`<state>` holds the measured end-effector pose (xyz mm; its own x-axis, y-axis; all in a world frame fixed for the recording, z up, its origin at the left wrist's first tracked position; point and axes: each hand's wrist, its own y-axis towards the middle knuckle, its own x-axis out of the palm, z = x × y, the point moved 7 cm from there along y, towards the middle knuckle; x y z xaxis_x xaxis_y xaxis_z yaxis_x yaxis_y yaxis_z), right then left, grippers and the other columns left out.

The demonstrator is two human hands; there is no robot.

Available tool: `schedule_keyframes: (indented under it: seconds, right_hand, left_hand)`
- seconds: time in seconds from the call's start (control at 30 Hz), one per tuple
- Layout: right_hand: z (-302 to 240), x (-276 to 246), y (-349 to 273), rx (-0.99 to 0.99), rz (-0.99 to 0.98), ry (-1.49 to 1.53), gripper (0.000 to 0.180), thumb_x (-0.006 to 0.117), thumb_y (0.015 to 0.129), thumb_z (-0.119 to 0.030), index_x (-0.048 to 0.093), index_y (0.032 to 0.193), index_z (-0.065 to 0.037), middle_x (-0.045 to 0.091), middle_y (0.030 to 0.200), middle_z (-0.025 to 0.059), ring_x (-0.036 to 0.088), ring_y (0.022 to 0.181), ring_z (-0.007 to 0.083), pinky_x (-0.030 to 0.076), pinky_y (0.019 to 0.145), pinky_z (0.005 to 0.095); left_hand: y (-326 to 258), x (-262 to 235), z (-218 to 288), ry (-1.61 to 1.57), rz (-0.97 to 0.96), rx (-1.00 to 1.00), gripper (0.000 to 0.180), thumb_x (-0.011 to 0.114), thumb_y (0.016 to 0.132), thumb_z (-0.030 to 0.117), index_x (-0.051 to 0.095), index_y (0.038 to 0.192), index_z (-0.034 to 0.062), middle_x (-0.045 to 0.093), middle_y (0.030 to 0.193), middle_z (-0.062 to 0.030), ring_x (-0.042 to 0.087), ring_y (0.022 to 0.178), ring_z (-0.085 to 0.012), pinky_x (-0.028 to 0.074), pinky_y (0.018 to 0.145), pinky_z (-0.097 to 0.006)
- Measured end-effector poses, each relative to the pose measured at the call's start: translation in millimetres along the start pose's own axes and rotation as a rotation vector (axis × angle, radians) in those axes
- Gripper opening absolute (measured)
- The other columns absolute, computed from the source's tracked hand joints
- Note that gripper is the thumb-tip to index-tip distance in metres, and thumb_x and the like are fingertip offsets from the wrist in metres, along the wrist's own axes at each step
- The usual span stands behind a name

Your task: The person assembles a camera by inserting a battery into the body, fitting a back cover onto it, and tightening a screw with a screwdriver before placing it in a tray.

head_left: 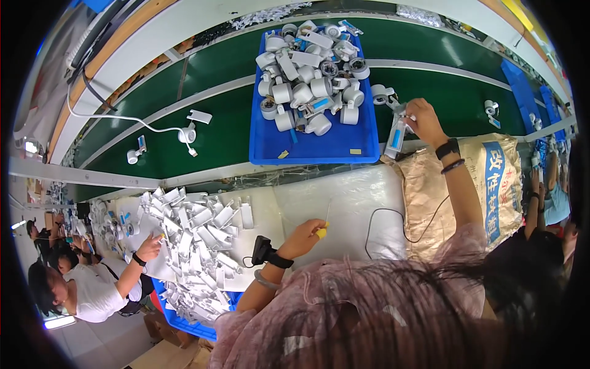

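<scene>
My left hand (302, 240) is closed round a small screwdriver with a yellow handle (322, 233), its thin shaft pointing up and away over the plastic-covered surface. Farther off, on the right, my right hand (425, 125) has its fingers pinched at the upper end of a white plastic housing with a blue strip (396, 136). That housing lies beside the right wall of the blue tray (314, 147). A round white camera-like unit (380, 94) rests just beyond it. Many similar white units (321, 87) are heaped in the tray.
Loose white plastic covers (203, 224) form a pile at left, spilling toward a lower blue bin (195, 325). A brown paper sack (464, 184) lies right. Several units and a white cable (123, 117) sit on the green conveyor (221, 92). A co-worker's hand (149, 247) reaches into the pile.
</scene>
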<state>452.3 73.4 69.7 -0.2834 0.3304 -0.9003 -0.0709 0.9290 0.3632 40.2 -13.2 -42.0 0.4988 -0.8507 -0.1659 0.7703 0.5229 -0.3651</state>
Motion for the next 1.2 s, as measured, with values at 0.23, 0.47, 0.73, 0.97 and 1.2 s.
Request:
schedule_keyframes:
  seconds: [0.23, 0.47, 0.73, 0.97, 1.2]
  right_hand:
    - [-102, -44, -59, 0.233, -0.065, 0.654, 0.019, 0.068, 0.082, 0.004, 0.053, 0.088, -0.005, 0.049, 0.077, -0.0005, 0.051, 0.067, 0.0076, 0.036, 0.054, 0.0218]
    - [-233, -25, -108, 0.322, -0.050, 0.967, 0.016, 0.070, 0.081, 0.002, 0.056, 0.087, -0.003, 0.055, 0.071, 0.0007, 0.058, 0.062, 0.0088, 0.042, 0.053, 0.0223]
    - [-291, -23, -100, 0.190, 0.046, 0.748, 0.017, 0.078, 0.074, -0.011, 0.063, 0.081, -0.007, 0.057, 0.067, 0.0050, 0.054, 0.063, 0.0221, 0.042, 0.057, 0.0317]
    - [-299, -37, -106, 0.228, -0.038, 0.776, 0.015, 0.073, 0.077, -0.003, 0.063, 0.087, -0.004, 0.060, 0.077, 0.0090, 0.054, 0.066, 0.0237, 0.044, 0.067, 0.0336]
    - [-309, -53, -105, 0.106, 0.194, 0.467, 0.018, 0.069, 0.079, 0.002, 0.063, 0.095, -0.005, 0.063, 0.080, 0.0080, 0.060, 0.073, 0.0223, 0.043, 0.090, 0.0408]
  left_hand:
    - [-27, -32, 129, 0.123, 0.433, 0.616, 0.048, 0.058, 0.088, 0.005, 0.045, 0.134, 0.0032, 0.049, 0.134, -0.0134, 0.046, 0.125, -0.0236, 0.038, 0.102, -0.037]
    - [-26, -31, 123, -0.191, 0.128, 0.506, 0.072, 0.066, 0.088, 0.023, 0.028, 0.146, 0.0025, 0.042, 0.142, -0.0115, 0.045, 0.126, -0.0229, 0.034, 0.106, -0.037]
    - [-37, 22, 86, -0.864, -0.037, 0.075, 0.034, 0.044, 0.100, 0.017, 0.046, 0.130, 0.0029, 0.061, 0.109, -0.0101, 0.064, 0.088, -0.0216, 0.052, 0.075, -0.032]
    - [-52, -6, 95, -0.738, 0.065, 0.133, 0.033, 0.045, 0.099, 0.022, 0.047, 0.124, 0.0007, 0.061, 0.104, -0.0122, 0.064, 0.078, -0.0185, 0.053, 0.068, -0.031]
    - [-57, -4, 101, -0.678, 0.198, 0.184, 0.033, 0.043, 0.101, 0.023, 0.046, 0.124, 0.0005, 0.057, 0.094, -0.0065, 0.058, 0.070, -0.0144, 0.050, 0.065, -0.029]
